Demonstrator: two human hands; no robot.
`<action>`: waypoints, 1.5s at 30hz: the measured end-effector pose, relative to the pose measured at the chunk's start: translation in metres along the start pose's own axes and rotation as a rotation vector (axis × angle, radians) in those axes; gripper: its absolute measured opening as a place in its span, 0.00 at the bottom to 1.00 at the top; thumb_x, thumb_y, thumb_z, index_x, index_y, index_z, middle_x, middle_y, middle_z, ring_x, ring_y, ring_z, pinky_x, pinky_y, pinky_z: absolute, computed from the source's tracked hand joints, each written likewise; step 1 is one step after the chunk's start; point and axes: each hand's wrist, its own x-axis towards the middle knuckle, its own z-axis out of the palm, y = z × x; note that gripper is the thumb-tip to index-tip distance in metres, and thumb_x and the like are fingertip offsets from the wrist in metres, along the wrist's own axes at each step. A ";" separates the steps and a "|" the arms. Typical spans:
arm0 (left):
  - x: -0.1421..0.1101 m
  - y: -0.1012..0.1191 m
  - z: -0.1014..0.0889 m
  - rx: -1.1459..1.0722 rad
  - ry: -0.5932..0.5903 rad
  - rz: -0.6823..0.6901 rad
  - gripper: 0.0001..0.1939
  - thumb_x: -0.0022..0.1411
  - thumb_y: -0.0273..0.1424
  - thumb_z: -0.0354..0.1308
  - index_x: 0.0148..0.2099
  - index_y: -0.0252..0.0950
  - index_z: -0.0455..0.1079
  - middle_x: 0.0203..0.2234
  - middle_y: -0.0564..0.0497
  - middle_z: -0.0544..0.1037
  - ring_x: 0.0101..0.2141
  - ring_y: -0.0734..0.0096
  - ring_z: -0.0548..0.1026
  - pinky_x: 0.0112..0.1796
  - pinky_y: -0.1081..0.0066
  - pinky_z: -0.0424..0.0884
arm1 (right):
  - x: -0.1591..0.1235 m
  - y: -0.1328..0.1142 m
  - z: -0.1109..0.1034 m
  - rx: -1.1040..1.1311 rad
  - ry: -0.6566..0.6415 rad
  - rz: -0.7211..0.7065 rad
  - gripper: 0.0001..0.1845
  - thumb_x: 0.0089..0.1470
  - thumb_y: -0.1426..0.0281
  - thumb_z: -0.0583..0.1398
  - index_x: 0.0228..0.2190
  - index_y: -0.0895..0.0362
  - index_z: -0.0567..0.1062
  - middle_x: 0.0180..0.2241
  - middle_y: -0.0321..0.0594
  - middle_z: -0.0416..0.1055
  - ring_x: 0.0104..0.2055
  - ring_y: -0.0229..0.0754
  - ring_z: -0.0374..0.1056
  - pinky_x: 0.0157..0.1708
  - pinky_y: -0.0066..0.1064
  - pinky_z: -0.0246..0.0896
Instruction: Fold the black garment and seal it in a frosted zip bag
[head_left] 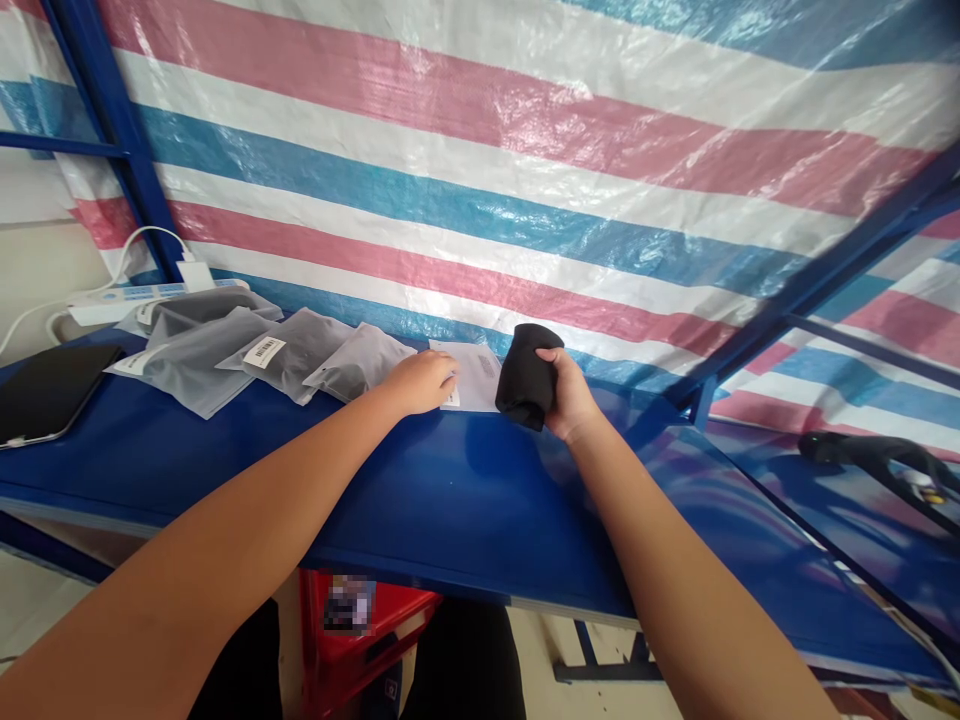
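Striped plastic sheeting (pixel 450 150) in red, white and blue hangs behind a glossy blue counter (pixel 450 500), creased and shiny where light catches it. Blue metal frame bars (pixel 142 170) stand at both sides, and a red stool (pixel 322 650) shows below the front edge. At the back left lies a power strip (pixel 127 300) with a white plug; a flat black device (pixel 56 390) rests nearer the left end.

Frosted, translucent bags (pixel 300 345) lie in an overlapping row, bulging with dark contents; one bears a white barcode label (pixel 262 352). To their right, a flat frosted bag (pixel 478 372) with faint print lies under the curled fingers of the left hand (pixel 426 380); whether they pinch it cannot be told. The right hand (pixel 568 395) grips a soft, matte black bundle (pixel 525 375), rolled thick, beside the flat bag's right edge.
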 end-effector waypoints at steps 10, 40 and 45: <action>0.002 0.018 -0.005 -0.350 0.149 -0.069 0.15 0.71 0.41 0.48 0.42 0.39 0.73 0.38 0.49 0.79 0.36 0.65 0.75 0.39 0.67 0.71 | 0.000 0.002 0.001 -0.037 -0.047 -0.035 0.14 0.52 0.61 0.61 0.40 0.54 0.76 0.36 0.41 0.78 0.36 0.46 0.74 0.34 0.36 0.74; 0.008 0.032 -0.011 -1.092 -0.085 -0.432 0.31 0.66 0.56 0.50 0.62 0.45 0.58 0.65 0.42 0.62 0.49 0.52 0.77 0.34 0.65 0.79 | 0.004 0.003 0.003 -0.111 -0.085 0.173 0.25 0.57 0.49 0.54 0.42 0.55 0.77 0.30 0.44 0.78 0.32 0.50 0.74 0.37 0.42 0.72; 0.009 0.029 -0.011 -1.095 -0.091 -0.454 0.33 0.66 0.55 0.49 0.65 0.44 0.55 0.66 0.41 0.62 0.49 0.52 0.77 0.33 0.65 0.79 | 0.006 0.000 -0.001 -0.114 -0.033 0.218 0.33 0.58 0.42 0.48 0.41 0.56 0.77 0.30 0.46 0.77 0.32 0.52 0.74 0.35 0.44 0.72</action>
